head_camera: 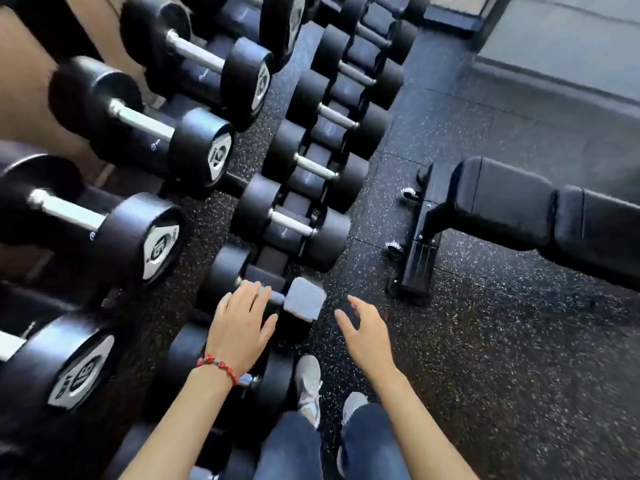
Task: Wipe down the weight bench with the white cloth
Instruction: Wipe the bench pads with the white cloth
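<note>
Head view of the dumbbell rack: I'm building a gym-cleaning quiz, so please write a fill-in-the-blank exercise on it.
1. The left hand, wearing a red beaded bracelet, reaches onto the ___ rack.
2. The folded white cloth lies on the ___ tier.
3. The black padded weight bench stands to the person's ___.

Missing: dumbbell; lower; right

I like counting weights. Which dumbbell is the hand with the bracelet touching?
The left hand rests on the handle of the lower-row dumbbell with the folded white cloth lying on its end. No other dumbbell has a cloth or hand on it.
</note>
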Demonstrator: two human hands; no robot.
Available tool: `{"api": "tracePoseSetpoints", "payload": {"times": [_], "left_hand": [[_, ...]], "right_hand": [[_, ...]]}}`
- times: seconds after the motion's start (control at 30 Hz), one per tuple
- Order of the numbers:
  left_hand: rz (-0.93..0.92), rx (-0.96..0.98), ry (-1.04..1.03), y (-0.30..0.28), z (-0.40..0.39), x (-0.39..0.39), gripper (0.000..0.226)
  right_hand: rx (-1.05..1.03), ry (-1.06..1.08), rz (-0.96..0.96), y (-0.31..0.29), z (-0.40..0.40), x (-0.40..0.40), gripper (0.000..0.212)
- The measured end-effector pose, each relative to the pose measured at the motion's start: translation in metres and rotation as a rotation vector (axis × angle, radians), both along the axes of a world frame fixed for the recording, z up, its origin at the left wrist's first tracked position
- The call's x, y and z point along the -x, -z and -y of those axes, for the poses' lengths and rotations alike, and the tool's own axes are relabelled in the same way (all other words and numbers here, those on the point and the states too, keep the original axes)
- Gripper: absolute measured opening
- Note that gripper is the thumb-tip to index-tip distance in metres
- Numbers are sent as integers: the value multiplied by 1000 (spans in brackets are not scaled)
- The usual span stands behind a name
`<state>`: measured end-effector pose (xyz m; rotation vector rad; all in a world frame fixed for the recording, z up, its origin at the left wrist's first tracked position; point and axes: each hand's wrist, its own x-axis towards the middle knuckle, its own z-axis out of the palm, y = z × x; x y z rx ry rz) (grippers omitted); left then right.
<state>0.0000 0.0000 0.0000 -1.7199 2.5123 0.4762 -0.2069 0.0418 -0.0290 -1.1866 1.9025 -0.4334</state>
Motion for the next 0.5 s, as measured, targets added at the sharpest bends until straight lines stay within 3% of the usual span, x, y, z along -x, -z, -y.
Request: {"api": "tracePoseSetpoints", "payload": {"times": [0.33,0.5], "left_hand": [[-45,-59,-76,117,27,-2,52],[-48,-132,-139,158,32,2,49]], "right_hand": [[-176,239,153,136,41,-32,48],[-205,367,209,182,56,-49,66]]}}
